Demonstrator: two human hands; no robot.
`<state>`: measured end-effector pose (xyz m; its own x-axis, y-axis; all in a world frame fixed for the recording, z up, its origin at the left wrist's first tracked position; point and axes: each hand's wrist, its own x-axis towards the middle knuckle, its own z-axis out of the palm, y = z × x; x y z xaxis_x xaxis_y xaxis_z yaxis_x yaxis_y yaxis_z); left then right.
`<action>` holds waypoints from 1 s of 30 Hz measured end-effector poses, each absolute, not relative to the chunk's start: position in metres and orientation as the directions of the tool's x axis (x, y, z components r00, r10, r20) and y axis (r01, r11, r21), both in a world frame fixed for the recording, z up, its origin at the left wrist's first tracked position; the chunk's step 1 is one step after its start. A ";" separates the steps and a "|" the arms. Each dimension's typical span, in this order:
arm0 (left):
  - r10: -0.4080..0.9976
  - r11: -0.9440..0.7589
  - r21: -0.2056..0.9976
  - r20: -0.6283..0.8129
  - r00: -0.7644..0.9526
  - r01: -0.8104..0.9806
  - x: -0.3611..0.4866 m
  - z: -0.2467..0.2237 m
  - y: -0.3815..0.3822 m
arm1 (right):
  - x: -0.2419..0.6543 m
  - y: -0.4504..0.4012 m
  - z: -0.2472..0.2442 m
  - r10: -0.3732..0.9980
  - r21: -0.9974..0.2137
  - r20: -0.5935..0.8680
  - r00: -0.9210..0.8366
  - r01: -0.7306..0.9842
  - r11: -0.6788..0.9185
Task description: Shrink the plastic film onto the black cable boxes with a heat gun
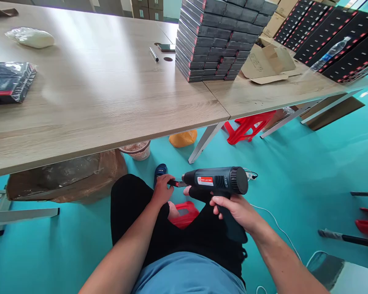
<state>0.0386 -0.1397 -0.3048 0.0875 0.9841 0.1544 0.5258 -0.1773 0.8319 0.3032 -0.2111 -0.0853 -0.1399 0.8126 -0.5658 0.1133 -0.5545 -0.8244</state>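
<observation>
My right hand (233, 208) is wrapped round the grip of a dark heat gun (216, 180) with a red and white label. Its nozzle points left, toward my left hand (163, 190). Between the fingers of that hand is a small black box (177, 183) with a red mark, held just in front of the nozzle over my lap. Part of the box is hidden by my fingers. On the table (110, 110) ahead stands a tall stack of black boxes (214, 45) with red marks at the corners.
Film-wrapped black boxes (10, 81) and a clear plastic bundle (30, 37) lie on the table's left. A pen (153, 54) and phone (166, 47) lie near the stack. Below are a waste bin (138, 151), a carton (64, 179), a red stool (248, 126) and a white cord (279, 228).
</observation>
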 end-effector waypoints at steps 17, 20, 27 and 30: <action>0.996 0.023 0.931 0.011 -0.090 0.365 0.034 -0.311 -0.136 | 0.323 -0.201 -0.089 0.791 -0.783 -0.606 0.080 0.115 -0.611; 0.995 0.042 0.936 -0.010 -0.095 0.350 0.034 -0.311 -0.135 | 0.327 -0.205 -0.085 0.756 -0.756 -0.654 -0.005 0.031 -0.654; 0.998 0.003 0.919 0.024 -0.063 0.394 0.035 -0.309 -0.135 | 0.296 -0.212 -0.084 0.838 -0.841 -0.540 -0.076 0.105 -0.531; 0.997 -0.043 0.913 0.064 -0.038 0.407 0.034 -0.309 -0.136 | 0.291 -0.211 -0.082 0.819 -0.824 -0.565 -0.101 0.129 -0.552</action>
